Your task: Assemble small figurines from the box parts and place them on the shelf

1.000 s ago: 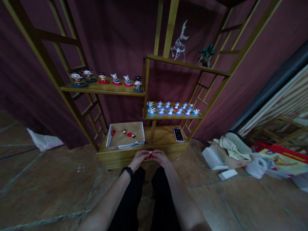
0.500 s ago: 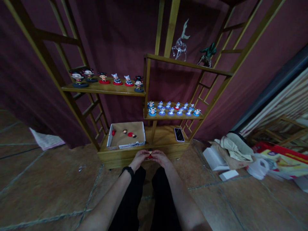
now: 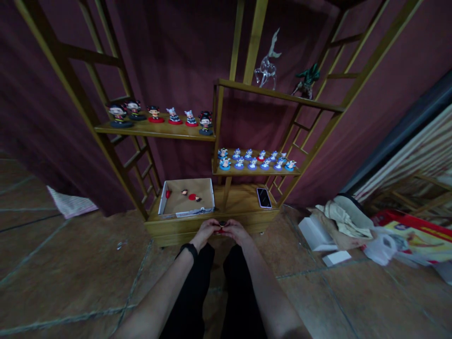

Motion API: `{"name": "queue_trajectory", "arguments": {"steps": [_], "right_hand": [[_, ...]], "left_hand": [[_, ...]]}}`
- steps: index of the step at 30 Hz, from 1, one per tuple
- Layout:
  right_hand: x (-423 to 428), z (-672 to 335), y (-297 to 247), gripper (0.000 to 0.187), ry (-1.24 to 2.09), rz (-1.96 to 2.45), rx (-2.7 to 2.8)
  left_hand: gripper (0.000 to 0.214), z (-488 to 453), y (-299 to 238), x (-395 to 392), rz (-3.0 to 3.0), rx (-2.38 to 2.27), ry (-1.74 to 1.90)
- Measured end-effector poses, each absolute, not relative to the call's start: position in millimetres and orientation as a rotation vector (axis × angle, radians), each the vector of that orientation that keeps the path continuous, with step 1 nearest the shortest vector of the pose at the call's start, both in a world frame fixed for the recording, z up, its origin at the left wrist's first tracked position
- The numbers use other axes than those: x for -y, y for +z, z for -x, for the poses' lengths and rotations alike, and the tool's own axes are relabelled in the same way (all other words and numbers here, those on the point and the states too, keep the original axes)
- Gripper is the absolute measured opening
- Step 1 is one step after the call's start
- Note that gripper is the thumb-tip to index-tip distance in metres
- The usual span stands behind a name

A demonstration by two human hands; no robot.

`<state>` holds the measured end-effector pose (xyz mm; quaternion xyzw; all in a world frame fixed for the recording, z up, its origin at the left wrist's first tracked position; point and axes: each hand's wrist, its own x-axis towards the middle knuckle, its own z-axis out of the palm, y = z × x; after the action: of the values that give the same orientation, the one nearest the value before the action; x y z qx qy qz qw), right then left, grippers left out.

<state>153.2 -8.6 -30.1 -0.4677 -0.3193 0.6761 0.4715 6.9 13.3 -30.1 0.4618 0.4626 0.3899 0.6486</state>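
Observation:
Between my two hands, in front of the low cabinet, is a small figurine (image 3: 222, 225) with a dark head and a red base; its details are partly covered by fingers. My left hand (image 3: 207, 230) grips it from the left, and my right hand (image 3: 236, 230) pinches it from the right. Just beyond my left hand lies an open cardboard box (image 3: 176, 207). Inside it are a small dark-haired figure part (image 3: 184, 192), a red disc (image 3: 192, 197) with another small figure part (image 3: 197, 198) beside it, and a red piece (image 3: 168, 193) at the left wall.
A phone (image 3: 263, 197) lies on the cabinet top (image 3: 240, 207). The left shelf (image 3: 155, 132) bears several figurines, the lower right shelf (image 3: 254, 172) several blue and purple ones. A clear deer ornament (image 3: 266, 70) and a green statue (image 3: 307, 81) stand above. White boxes (image 3: 317, 233) and bags lie right.
The figurine has tipped slightly between my fingers, so its face shows less now. Both hands keep their hold in nearly the same place. The view has shifted slightly.

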Motion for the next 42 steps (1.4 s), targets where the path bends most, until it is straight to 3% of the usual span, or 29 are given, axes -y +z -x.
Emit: {"name": "queue_trajectory", "arguments": {"steps": [9,28,42], "right_hand": [[4.3,-152.6,-38.6,0.039,1.570,1.135,0.753],[6.4,-157.9,-26.7,0.018,1.686,1.120,0.716],[9.2,-155.5,-22.2,0.019,1.708,1.092,0.738]], "left_hand": [[0.019,-5.1,-29.6,-14.3,-1.052,-0.988,0.933],[0.024,-1.4,-32.2,-20.2,-0.757,-0.782,0.735],[0.021,-0.2,-31.1,-18.2,-0.779,-0.864,0.828]]}}
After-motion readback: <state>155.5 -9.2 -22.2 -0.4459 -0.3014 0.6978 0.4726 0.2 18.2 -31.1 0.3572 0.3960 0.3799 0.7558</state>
